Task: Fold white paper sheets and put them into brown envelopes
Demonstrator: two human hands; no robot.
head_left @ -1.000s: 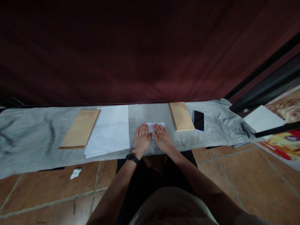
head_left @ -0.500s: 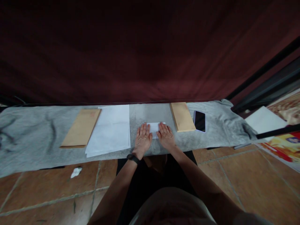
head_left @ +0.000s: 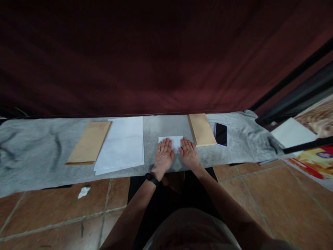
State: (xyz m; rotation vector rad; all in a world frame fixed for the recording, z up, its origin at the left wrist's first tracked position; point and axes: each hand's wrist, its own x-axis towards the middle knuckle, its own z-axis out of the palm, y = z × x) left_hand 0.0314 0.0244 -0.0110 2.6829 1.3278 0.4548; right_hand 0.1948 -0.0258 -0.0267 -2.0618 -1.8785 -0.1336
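Observation:
A small folded sheet of white paper [head_left: 177,141] lies flat on the grey cloth in front of me. My left hand [head_left: 164,156] rests flat on its left part, fingers stretched out and pointing away from me. At its right edge lies my right hand [head_left: 189,154], also flat with straight fingers. Between the two thumbs a strip of the paper shows; the rest is under my hands. To the left is a stack of large white sheets [head_left: 122,144]. A stack of brown envelopes [head_left: 203,130] lies just right of my right hand.
The grey cloth [head_left: 57,146] covers a long narrow bench. More brown envelopes [head_left: 90,142] lie left, partly over the white sheets. A phone [head_left: 221,134] lies at the right. A dark red curtain [head_left: 166,69] hangs behind. Crumpled white tissue [head_left: 84,191] is on the tiled floor.
Both hands have slid to the right over the small paper. More of the paper's left end is now uncovered, and my right hand sits at its right edge.

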